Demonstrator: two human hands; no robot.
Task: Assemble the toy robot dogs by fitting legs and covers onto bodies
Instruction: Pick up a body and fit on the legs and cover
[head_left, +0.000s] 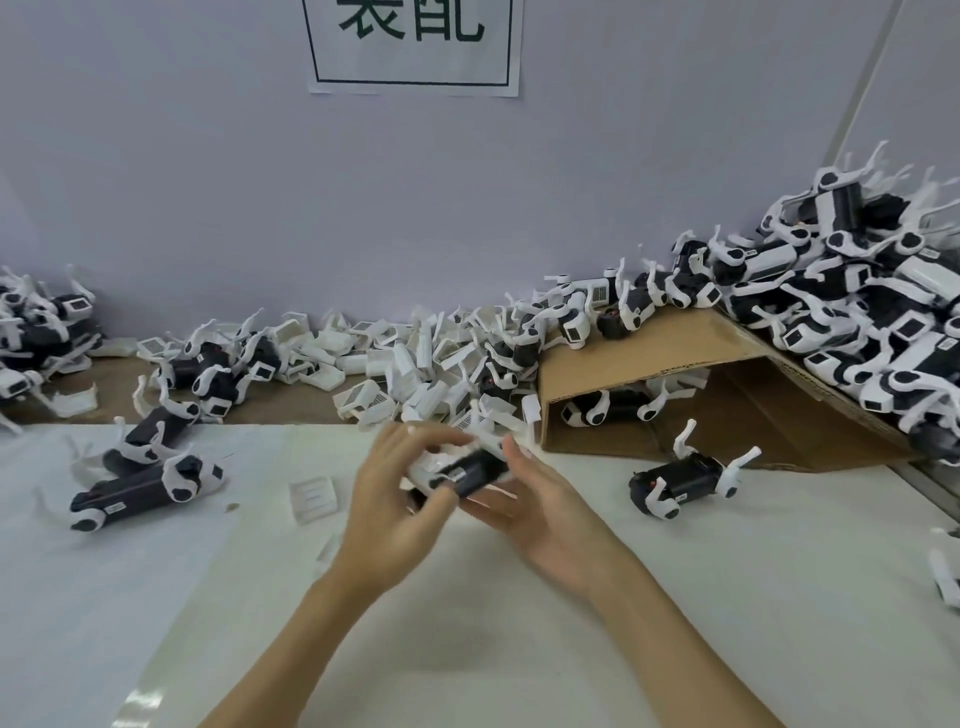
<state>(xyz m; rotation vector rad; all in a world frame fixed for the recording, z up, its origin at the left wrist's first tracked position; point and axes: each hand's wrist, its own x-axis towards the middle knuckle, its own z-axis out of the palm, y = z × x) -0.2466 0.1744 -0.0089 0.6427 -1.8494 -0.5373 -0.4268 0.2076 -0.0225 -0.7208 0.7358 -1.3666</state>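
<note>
Where white table (519, 649) meets lilac wall (208, 182), covers (415, 364) pile.

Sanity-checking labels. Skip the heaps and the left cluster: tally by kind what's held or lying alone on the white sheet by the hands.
Toy dog bodies: 2 (held dog, in left hand and right hand; lone dog to their right)
Loose white cover: 1
Total: 3
Blurred scrap by left wrist uncounted.
</note>
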